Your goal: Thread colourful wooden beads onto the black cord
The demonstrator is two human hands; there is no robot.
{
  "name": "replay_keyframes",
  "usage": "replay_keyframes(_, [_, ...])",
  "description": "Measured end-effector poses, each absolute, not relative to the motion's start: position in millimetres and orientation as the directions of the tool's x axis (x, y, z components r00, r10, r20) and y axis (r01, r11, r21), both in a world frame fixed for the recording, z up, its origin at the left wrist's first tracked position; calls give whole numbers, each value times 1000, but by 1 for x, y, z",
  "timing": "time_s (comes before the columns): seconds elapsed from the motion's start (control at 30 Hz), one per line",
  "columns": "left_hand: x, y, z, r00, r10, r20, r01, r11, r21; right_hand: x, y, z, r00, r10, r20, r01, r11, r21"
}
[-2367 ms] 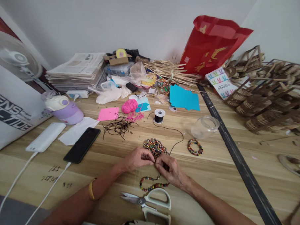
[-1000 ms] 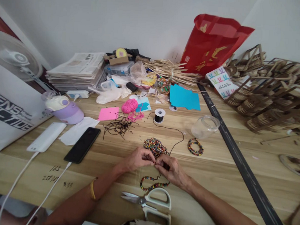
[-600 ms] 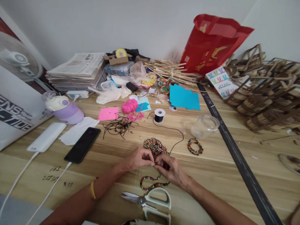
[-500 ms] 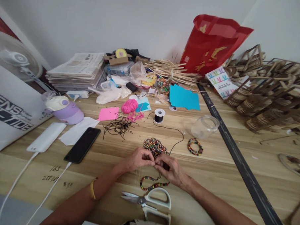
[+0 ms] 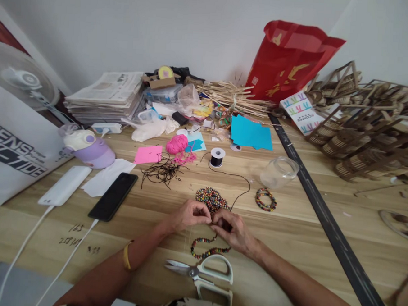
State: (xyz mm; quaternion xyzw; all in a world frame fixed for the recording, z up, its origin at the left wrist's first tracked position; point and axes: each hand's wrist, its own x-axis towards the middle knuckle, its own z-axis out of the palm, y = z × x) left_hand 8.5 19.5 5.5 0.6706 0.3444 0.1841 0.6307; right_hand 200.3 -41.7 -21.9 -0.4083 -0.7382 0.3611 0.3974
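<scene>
My left hand (image 5: 190, 215) and my right hand (image 5: 235, 229) meet at the fingertips, both pinched closed on a thin black cord (image 5: 246, 178). Between the fingers the cord is mostly hidden. Below the right fingers, a strand of small multicoloured beads (image 5: 199, 255) curves over the table. Just behind the hands lies a heap of loose-looking coloured beads (image 5: 210, 198), partly covered by the fingers. From the right hand's far side the cord winds back to a white spool (image 5: 218, 157). Scissors (image 5: 194, 271) with pale handles rest, blades apart, nearest my body.
A beaded bracelet (image 5: 266, 200) and a glass jar (image 5: 279, 172) stand to the right. Leftward are black cord scraps (image 5: 163, 171), a phone (image 5: 113, 197) and a white power bank (image 5: 64, 186) with cables. Woven baskets (image 5: 356, 153) crowd the far right; a red bag (image 5: 292, 62) stands behind.
The hands keep almost the same pinched pose. The short cord by the bead strand sits slightly differently under the right fingers, and the whole view has shifted very slightly.
</scene>
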Motion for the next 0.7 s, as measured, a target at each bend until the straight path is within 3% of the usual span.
replay_keyframes(0.13, [10, 19, 10, 672, 717, -185, 256, 9, 967, 201, -41, -22, -342, 892, 295, 335, 409, -848])
replay_keyframes(0.4, [2, 26, 16, 557, 830, -19, 412, -257, 874, 203, -38, -22, -358, 870, 340, 339, 460, -821])
replay_keyframes(0.7, [3, 23, 4, 683, 725, 84, 514, -560, 650, 200, -40, -19, -323, 873, 365, 378, 473, -796])
